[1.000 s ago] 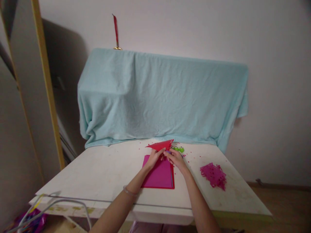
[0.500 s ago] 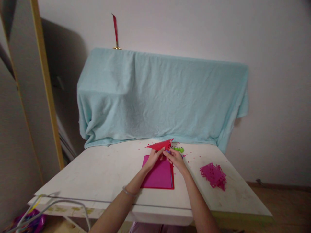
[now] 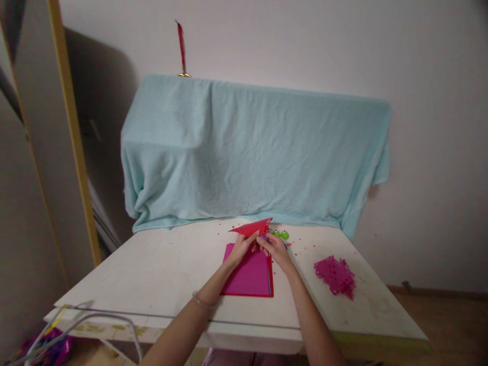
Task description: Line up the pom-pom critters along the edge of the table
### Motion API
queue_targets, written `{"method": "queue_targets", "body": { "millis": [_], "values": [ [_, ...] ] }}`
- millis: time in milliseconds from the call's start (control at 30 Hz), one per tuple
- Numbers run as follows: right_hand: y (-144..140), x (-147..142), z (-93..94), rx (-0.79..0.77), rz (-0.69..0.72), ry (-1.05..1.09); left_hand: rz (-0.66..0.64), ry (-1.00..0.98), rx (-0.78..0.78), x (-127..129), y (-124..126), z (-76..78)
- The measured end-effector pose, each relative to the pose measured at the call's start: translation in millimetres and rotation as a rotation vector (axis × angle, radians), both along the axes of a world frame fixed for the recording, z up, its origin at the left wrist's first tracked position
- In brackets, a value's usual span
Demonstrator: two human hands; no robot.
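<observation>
A folded piece of red paper is tilted up above the table, with small cut-outs along its right edge. My left hand is closed on its lower edge. My right hand is closed around a small purple paper punch at the paper's right corner; the fingers hide most of the punch. Below both hands lies a stack of magenta paper sheets with red showing at its edges. Just beyond my right hand sits a bright green item with googly eyes.
Punched magenta paper pieces lie in a pile on the right of the white table. Tiny red paper bits are scattered around my hands. A light blue cloth hangs behind the table. White cables loop by the front left corner.
Almost nothing differs. Both hands keep their places on the red paper and the punch, with at most a slight shift of the right fingers.
</observation>
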State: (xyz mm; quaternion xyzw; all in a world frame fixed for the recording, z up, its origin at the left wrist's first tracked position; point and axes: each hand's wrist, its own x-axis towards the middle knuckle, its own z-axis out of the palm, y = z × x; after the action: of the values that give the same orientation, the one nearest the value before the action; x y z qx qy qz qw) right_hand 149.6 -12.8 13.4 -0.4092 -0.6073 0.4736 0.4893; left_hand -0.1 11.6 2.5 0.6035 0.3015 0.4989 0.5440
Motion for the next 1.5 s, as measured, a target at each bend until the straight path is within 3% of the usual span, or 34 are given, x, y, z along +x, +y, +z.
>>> {"method": "queue_targets", "body": {
  "millis": [633,1000,1500],
  "values": [
    [1.5,-0.5,-6.5,0.101,-0.147,-0.004,0.007,-0.002,-0.054,3.4,-9.0,5.4],
    [1.8,-1.4,-4.2,0.005,-0.031,0.005,-0.028,0.017,-0.029,2.4,-5.0,2.4],
    [4.9,-0.4,-7.9,-0.024,0.025,0.002,-0.011,0.03,-0.001,-0.1,-5.0,2.3]
  ]
}}
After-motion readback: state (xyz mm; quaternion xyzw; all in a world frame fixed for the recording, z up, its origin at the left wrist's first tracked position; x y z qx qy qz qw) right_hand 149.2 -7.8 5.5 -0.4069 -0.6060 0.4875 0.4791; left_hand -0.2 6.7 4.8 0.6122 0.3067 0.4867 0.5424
